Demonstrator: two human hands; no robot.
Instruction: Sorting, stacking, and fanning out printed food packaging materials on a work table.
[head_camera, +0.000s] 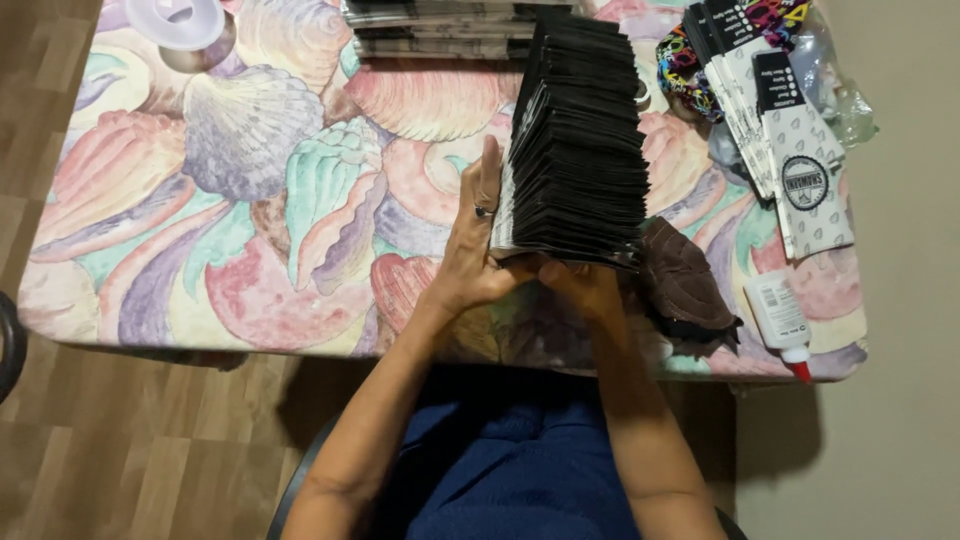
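Note:
A thick stack of black flat packets (580, 150) rests on the seashell-patterned tablecloth (250, 200), fanned away from me. My left hand (470, 250) presses flat along the stack's left side, fingers straight, a ring on one finger. My right hand (590, 290) cups the stack's near end from below, mostly hidden under the packets. Both hands hold the stack together.
A pile of dark brown fabric pieces (685, 280) lies right of the stack. A white glue bottle with a red tip (780, 320) sits near the table's right front corner. White printed cards (790, 140), a colourful band (685, 65), stacked booklets (440, 30) and a white lid (180, 20) lie farther back.

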